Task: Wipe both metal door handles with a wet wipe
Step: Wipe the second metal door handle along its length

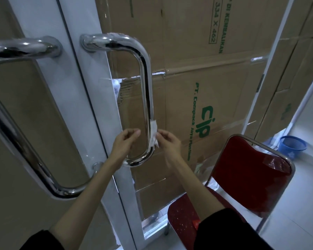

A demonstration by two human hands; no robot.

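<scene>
Two shiny metal D-shaped handles hang on white-framed glass doors. The right door handle [146, 73] runs down the middle of the view. The left door handle [16, 112] fills the left side. A white wet wipe [153, 131] is wrapped round the lower part of the right handle's bar. My right hand [167, 141] pinches the wipe from the right side. My left hand [125, 139] hovers just left of the bar with its fingers loosely curled and holds nothing.
Brown cardboard with green print [197, 78] covers the glass behind the doors. A red padded chair with a metal frame [246, 168] stands close at the right. A blue basket [292, 145] sits on the white floor further right.
</scene>
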